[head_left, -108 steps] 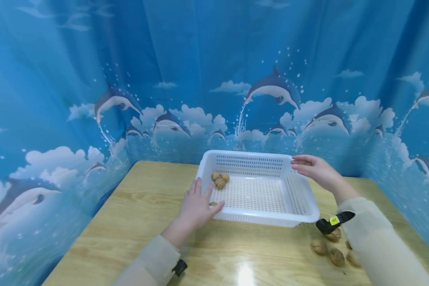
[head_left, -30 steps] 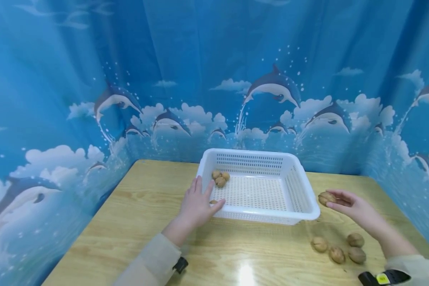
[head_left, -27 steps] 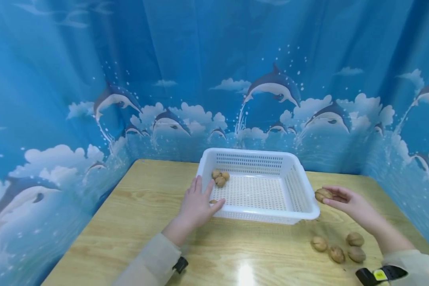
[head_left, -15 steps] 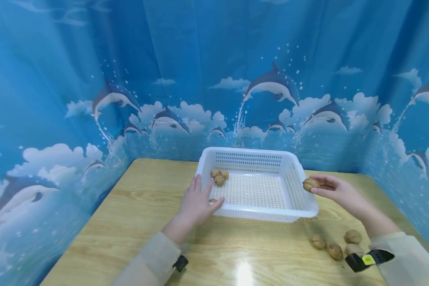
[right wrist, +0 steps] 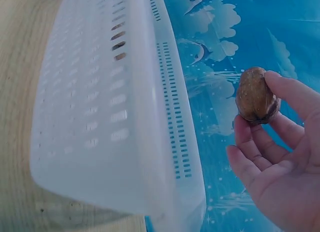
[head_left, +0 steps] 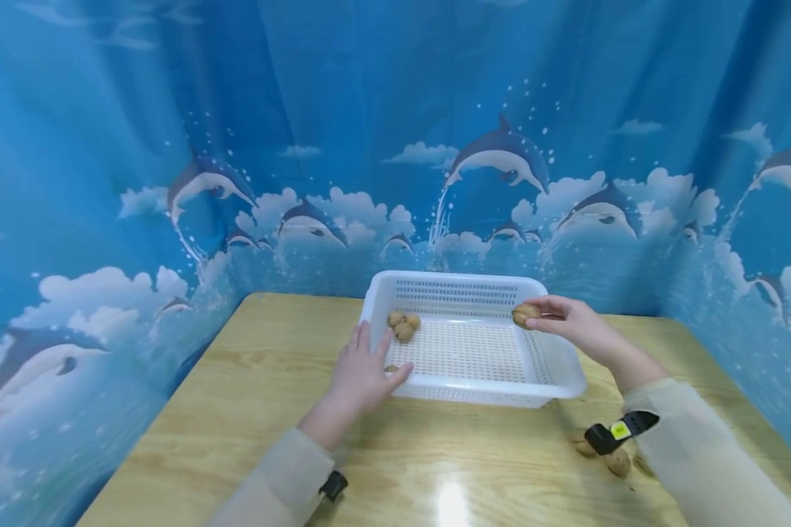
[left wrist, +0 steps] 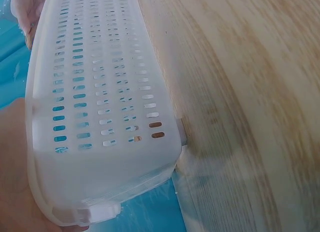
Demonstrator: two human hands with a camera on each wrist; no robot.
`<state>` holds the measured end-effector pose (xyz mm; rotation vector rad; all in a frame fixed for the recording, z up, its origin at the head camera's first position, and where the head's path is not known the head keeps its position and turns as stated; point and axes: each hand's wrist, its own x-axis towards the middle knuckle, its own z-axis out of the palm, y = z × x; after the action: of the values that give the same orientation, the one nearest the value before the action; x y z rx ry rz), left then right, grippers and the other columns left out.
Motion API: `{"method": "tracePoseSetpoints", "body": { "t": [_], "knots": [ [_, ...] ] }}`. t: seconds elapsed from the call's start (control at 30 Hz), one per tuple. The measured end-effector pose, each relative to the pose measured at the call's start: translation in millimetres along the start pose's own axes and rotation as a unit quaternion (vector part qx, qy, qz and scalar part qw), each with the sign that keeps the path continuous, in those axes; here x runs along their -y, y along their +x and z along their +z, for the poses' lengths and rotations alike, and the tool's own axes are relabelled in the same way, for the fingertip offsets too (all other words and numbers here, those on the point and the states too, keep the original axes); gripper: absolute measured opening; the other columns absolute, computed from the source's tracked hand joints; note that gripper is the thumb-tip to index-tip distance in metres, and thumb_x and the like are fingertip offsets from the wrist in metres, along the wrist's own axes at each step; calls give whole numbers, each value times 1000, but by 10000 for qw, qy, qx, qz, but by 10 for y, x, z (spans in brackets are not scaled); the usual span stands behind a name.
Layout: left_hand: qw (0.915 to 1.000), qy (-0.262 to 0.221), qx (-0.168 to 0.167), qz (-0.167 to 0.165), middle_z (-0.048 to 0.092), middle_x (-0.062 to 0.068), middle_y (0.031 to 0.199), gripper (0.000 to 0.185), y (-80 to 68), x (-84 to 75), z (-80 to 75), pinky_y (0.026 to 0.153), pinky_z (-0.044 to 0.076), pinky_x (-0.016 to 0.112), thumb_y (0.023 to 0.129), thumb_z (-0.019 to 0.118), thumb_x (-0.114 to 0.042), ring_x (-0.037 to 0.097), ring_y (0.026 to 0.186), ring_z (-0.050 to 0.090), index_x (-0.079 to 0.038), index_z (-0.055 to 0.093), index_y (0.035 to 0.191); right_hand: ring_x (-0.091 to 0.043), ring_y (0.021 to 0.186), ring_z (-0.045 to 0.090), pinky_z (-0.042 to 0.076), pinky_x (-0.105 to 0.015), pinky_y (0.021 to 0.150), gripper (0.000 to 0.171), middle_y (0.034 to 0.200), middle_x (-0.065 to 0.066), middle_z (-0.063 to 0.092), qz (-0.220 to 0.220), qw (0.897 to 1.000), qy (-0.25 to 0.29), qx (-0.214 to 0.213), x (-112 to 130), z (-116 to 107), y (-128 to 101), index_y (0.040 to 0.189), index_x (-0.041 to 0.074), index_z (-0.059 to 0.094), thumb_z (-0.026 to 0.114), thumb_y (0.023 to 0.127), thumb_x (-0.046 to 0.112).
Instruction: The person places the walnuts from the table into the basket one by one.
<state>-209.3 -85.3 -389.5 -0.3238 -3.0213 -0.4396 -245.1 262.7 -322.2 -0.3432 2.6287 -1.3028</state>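
One walnut (head_left: 526,315): oval, ridged brown shell, pinched between thumb and fingertips of the right hand (head_left: 570,322), held over the basket's right side.
Basket (head_left: 554,366): white slotted plastic, rectangular, rounded rim, beneath the pinch.
Left hand (head_left: 362,373): fingers straight, pressed flat against the basket's left wall.
Three walnuts (head_left: 403,326): clustered inside, beside the left fingertips.
Table (head_left: 250,380): glossy pale wood grain.
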Motion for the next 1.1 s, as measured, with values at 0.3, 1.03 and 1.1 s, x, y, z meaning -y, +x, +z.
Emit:
{"method": "tracePoseSetpoints", "body": {
  "t": [0.3, 1.03, 1.1],
  "knots": [
    [10000, 35, -50, -6, 9, 23, 152, 79, -12, 24, 20, 107, 22, 54, 88, 39, -66, 40, 138, 9, -15, 29, 147, -35, 124, 42, 34, -56, 99, 71, 133, -16, 48, 48, 9999, 14, 88, 96, 65, 363, 138, 8, 42, 61, 85, 50],
    [9998, 169, -84, -15, 8, 22, 153, 79, 14, 11, 40, 107, 22, 54, 88, 37, -67, 40, 139, 8, -16, 28, 148, -35, 127, 38, 30, -54, 103, 65, 137, -17, 44, 675, 9971, 339, -4, 157, 186, 884, 142, 6, 37, 62, 90, 36],
    [9998, 157, -78, -20, 8, 23, 152, 79, 7, 11, 48, 107, 23, 54, 88, 38, -67, 40, 139, 9, -16, 28, 148, -35, 127, 38, 30, -53, 103, 64, 136, -17, 44, 728, 9963, 458, -43, 160, 218, 943, 141, 7, 38, 62, 89, 35]
  ]
}}
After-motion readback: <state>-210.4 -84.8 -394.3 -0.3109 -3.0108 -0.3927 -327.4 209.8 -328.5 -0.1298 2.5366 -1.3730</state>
